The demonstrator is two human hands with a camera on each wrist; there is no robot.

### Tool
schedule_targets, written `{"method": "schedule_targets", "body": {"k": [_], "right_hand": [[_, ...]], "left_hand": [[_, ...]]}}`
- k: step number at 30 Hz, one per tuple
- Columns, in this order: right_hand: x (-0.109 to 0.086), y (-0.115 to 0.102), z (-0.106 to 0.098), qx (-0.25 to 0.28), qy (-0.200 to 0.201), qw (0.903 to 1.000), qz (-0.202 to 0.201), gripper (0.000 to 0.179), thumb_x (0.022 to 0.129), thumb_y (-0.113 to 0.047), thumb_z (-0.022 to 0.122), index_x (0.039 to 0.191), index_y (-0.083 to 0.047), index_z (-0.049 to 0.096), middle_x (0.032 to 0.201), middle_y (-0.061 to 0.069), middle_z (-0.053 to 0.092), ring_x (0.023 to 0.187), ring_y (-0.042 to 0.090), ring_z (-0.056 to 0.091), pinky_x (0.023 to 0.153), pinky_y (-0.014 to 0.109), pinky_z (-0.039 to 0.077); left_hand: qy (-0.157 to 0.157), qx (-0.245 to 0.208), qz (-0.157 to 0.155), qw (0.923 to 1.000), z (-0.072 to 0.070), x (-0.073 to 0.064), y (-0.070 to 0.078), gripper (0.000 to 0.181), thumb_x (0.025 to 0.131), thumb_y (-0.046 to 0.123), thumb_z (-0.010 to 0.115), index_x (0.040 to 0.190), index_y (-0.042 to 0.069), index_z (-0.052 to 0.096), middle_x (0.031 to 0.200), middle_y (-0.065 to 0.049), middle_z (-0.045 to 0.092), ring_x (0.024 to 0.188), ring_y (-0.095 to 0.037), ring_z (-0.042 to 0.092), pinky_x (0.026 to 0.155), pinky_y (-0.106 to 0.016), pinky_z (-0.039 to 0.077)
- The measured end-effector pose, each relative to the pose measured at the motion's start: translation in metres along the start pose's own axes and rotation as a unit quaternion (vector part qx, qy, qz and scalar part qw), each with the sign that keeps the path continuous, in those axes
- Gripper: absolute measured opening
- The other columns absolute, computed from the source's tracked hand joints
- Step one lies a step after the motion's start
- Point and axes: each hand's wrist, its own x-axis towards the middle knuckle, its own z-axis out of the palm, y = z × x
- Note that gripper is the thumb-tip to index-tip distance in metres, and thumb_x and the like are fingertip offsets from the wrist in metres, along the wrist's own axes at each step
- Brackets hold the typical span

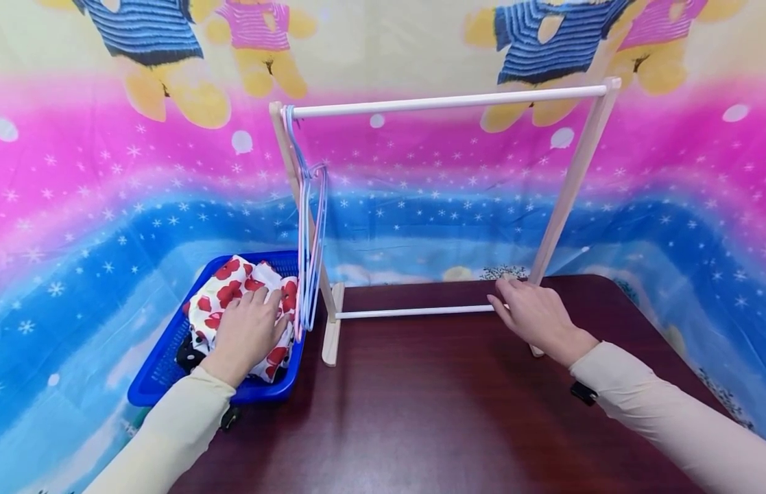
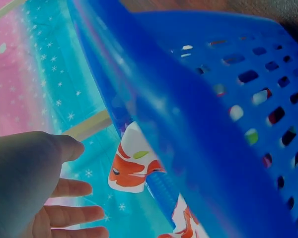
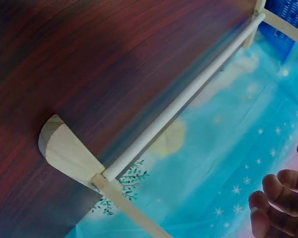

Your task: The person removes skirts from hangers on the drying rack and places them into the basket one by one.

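Observation:
My left hand [image 1: 245, 335] is over a blue plastic basket [image 1: 157, 367] of folded clothes, its fingers extended. Beneath it lies a white cloth with red flower print [image 1: 225, 288]. In the left wrist view a gap shows between the fingers and the cloth, and nothing is held. My right hand [image 1: 539, 317] hovers by the right post [image 1: 570, 182] of a small wooden clothes rack, fingers loosely bent and empty. Several pastel hangers [image 1: 305, 254] hang together at the left end of the rack's white top bar [image 1: 450, 104].
The rack's white lower bar [image 1: 420, 311] runs just above the dark wooden table [image 1: 407, 418]. A wooden foot [image 3: 72, 151] supports the right post. Behind everything hangs a printed fabric backdrop [image 1: 420, 171]. Black polka-dot cloth [image 1: 188, 355] shows in the basket.

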Motion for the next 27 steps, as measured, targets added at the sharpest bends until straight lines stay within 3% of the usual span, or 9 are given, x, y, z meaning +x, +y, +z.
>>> {"method": "schedule_targets", "body": {"k": [6,12,18,20,24,27], "right_hand": [[-0.005,0.006,0.0,0.005,-0.014,0.9998,0.015,0.023,0.094,-0.027,0.069,0.089,-0.01,0.054,0.059,-0.001,0.045,0.045,0.016,0.046,0.036,0.03,0.031],[-0.01,0.01,-0.001,0.001,-0.025,0.9993,0.029,0.035,0.094,-0.028,0.069,0.119,-0.005,0.063,0.066,0.003,0.058,0.051,0.02,0.055,0.037,0.033,0.037],[-0.015,0.012,0.0,0.006,-0.014,0.999,0.041,0.026,0.093,-0.029,0.07,0.104,-0.007,0.064,0.069,0.005,0.061,0.059,0.023,0.059,0.038,0.034,0.04],[-0.015,0.012,0.001,0.01,-0.011,0.9989,0.044,0.028,0.093,-0.032,0.07,0.105,-0.007,0.065,0.078,0.009,0.067,0.067,0.027,0.064,0.04,0.038,0.045],[-0.016,0.011,0.001,0.019,-0.013,0.9985,0.049,0.047,0.092,-0.039,0.07,0.125,-0.006,0.065,0.111,0.017,0.072,0.099,0.033,0.067,0.059,0.049,0.057],[-0.015,0.01,0.0,0.032,-0.018,0.9984,0.044,0.057,0.091,-0.04,0.07,0.135,-0.005,0.061,0.13,0.02,0.065,0.12,0.037,0.06,0.086,0.054,0.057]], "left_hand": [[-0.01,-0.016,-0.004,0.9998,0.004,-0.002,0.001,0.057,0.09,0.035,0.074,0.133,0.001,0.06,0.126,-0.027,0.066,0.114,-0.045,0.065,0.094,-0.062,0.054],[-0.024,-0.028,-0.012,0.9993,0.007,-0.002,0.003,0.059,0.091,0.036,0.073,0.135,0.001,0.058,0.129,-0.027,0.064,0.118,-0.046,0.063,0.094,-0.063,0.053],[-0.023,-0.042,-0.018,0.9987,0.008,-0.005,0.003,0.063,0.09,0.038,0.073,0.138,0.003,0.055,0.134,-0.027,0.061,0.122,-0.045,0.059,0.097,-0.064,0.052],[-0.023,-0.044,-0.018,0.9986,0.009,-0.005,0.004,0.067,0.089,0.04,0.073,0.141,0.004,0.053,0.138,-0.027,0.058,0.127,-0.045,0.056,0.101,-0.066,0.049],[-0.027,-0.049,-0.019,0.9983,0.008,-0.005,0.004,0.078,0.087,0.045,0.072,0.151,0.01,0.045,0.152,-0.027,0.045,0.14,-0.048,0.042,0.112,-0.069,0.036],[-0.035,-0.053,-0.02,0.9978,0.008,-0.005,0.004,0.083,0.087,0.046,0.071,0.156,0.015,0.037,0.161,-0.026,0.033,0.148,-0.049,0.029,0.117,-0.071,0.026]]}}
